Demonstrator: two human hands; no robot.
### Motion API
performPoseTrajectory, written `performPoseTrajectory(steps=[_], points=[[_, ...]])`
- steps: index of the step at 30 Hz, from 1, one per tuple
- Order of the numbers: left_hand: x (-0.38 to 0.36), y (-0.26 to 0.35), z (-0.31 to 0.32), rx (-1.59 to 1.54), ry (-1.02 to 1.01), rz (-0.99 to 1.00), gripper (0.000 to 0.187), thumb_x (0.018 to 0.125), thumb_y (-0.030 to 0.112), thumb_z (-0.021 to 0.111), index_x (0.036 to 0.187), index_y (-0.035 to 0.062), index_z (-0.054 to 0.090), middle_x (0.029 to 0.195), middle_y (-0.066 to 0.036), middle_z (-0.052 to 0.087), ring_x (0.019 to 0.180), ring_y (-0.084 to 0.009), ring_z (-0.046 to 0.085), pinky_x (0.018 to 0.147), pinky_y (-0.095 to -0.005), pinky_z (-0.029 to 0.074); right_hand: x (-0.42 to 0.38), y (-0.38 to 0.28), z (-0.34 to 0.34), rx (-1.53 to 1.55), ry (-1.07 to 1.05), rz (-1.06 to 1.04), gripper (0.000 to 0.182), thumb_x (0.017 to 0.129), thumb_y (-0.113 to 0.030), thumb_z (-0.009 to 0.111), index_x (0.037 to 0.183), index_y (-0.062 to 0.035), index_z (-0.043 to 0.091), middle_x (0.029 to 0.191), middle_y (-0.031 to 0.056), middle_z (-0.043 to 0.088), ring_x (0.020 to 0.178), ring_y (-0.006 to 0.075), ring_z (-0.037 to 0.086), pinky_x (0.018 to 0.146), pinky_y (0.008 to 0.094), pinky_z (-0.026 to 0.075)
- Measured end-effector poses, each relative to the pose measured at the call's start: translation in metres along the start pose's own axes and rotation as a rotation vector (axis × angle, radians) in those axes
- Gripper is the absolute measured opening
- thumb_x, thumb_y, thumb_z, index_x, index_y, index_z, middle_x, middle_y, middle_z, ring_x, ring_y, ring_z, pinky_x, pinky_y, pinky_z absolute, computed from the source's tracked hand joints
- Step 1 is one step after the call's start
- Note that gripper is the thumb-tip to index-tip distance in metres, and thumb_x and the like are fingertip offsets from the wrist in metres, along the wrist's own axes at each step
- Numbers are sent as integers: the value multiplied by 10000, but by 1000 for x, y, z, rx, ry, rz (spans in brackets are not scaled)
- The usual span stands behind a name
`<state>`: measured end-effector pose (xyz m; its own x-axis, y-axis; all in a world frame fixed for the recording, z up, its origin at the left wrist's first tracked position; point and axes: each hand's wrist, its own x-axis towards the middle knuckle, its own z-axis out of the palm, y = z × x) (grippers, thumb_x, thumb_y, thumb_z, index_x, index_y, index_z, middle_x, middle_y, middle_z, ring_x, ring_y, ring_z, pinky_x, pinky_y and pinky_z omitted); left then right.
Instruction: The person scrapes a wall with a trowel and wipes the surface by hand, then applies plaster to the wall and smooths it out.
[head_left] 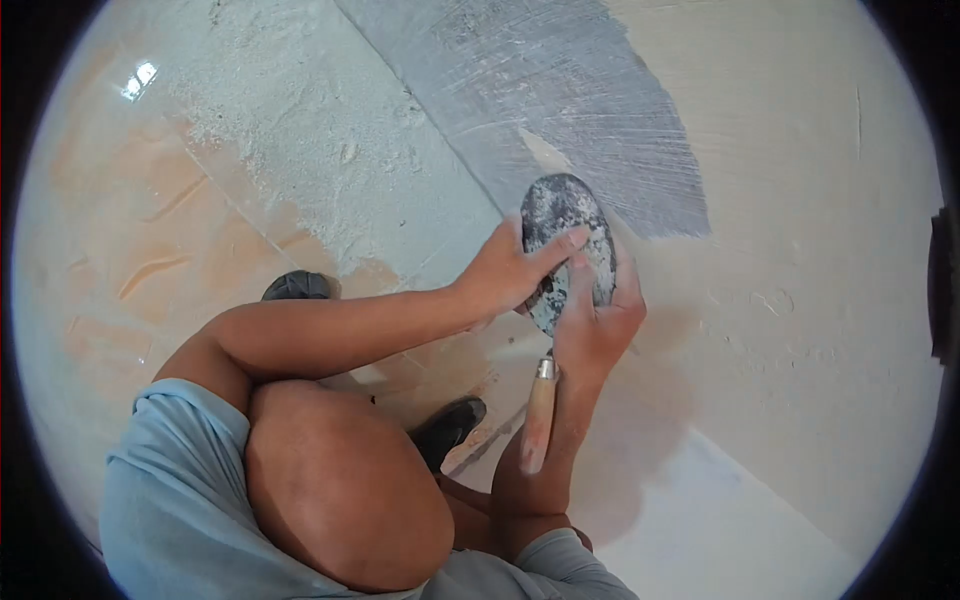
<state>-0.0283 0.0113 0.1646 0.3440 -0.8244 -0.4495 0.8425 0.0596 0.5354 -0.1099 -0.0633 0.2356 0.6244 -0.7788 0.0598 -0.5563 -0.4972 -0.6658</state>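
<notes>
A trowel (563, 205) with a dark oval blade, crusted with whitish residue, is held between both hands. Its wooden handle (539, 425) with a metal ferrule points down along my right forearm. My left hand (505, 270) grips the blade's left edge, thumb laid across its face. On the lower right edge, my right hand (600, 310) is wrapped around the blade, with its thumb pressed on the face and its fingers partly hidden behind. Beyond the blade lies a grey patch (560, 90) with streaky scrape marks, bordering a smooth cream surface (780, 200).
Pale powder (320, 150) covers the tiled floor (150, 270) at the left. A straight seam divides it from the grey patch. My bent knee (345, 480) is close below my left arm. Dark shoes (448, 430) rest on the floor. A dark object (940, 285) sits at the far right edge.
</notes>
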Motion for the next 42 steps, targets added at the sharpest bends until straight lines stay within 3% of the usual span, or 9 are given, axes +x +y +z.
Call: performPoseTrajectory(steps=[5, 11, 13, 14, 19, 26, 29, 34, 42], points=[[-6, 5, -1, -44, 36, 2, 561, 1006, 551, 717, 1171, 36, 571, 841, -7, 632, 615, -81, 597, 452, -244, 443, -2, -3, 7, -38, -16, -28, 351, 980, -145, 685, 1274, 46, 686, 1121, 219, 756, 1032, 336, 729, 948, 412, 541], [7, -6, -18, 35, 61, -12, 578, 1001, 608, 687, 1157, 57, 613, 817, -29, 660, 623, -101, 624, 466, -273, 503, 3, -10, 16, -105, -10, -56, 319, 980, -148, 683, 1233, 44, 703, 1065, 237, 755, 981, 362, 729, 897, 425, 549], [3, -3, -14, 20, 46, -11, 582, 999, 620, 679, 1153, 61, 627, 826, -38, 678, 635, -114, 638, 473, -285, 506, 5, -6, 19, -1, -42, -43, 319, 983, -152, 712, 1247, 26, 714, 1058, 195, 774, 970, 259, 733, 910, 362, 540], [2, -3, -14, 44, 23, -13, 583, 1001, 617, 677, 1158, 58, 624, 830, -40, 677, 640, -120, 641, 482, -288, 509, 1, -10, 13, -68, -14, -132, 325, 977, -125, 666, 1251, 46, 700, 1056, 226, 756, 978, 345, 739, 896, 420, 551], [9, -7, -20, 67, 52, -95, 603, 999, 626, 677, 1185, 56, 617, 855, -46, 670, 673, -140, 649, 515, -314, 529, 5, -19, 21, -72, -27, -44, 296, 968, -113, 666, 1229, 19, 711, 1039, 246, 752, 939, 397, 732, 861, 429, 559], [8, -8, -24, 132, -25, -96, 633, 992, 657, 664, 1160, 48, 624, 945, -54, 694, 740, -136, 678, 542, -344, 578, 2, -17, 23, -41, -3, -93, 286, 978, -124, 656, 1214, 29, 706, 1012, 244, 753, 936, 407, 736, 849, 444, 557], [7, 0, -25, -51, 1, -102, 654, 997, 680, 639, 1143, 43, 632, 962, -63, 705, 738, -139, 681, 587, -358, 592, 4, -14, 28, -80, -43, -75, 281, 981, -119, 653, 1213, 28, 714, 1042, 237, 760, 945, 410, 737, 857, 444, 559], [3, -9, -17, 66, 27, -87, 587, 997, 616, 691, 1130, 45, 669, 862, -49, 697, 634, -115, 643, 483, -301, 504, -4, -13, 21, -35, 25, -110, 299, 981, -130, 653, 1226, 33, 711, 1047, 245, 759, 955, 413, 737, 876, 443, 555], [-1, -8, -10, 16, 104, -63, 561, 1005, 598, 685, 1108, 47, 689, 820, -36, 700, 625, -123, 664, 474, -300, 503, -5, -14, 18, -64, -9, -32, 338, 973, -124, 663, 1266, 41, 699, 1069, 260, 749, 1001, 376, 735, 905, 420, 549]])
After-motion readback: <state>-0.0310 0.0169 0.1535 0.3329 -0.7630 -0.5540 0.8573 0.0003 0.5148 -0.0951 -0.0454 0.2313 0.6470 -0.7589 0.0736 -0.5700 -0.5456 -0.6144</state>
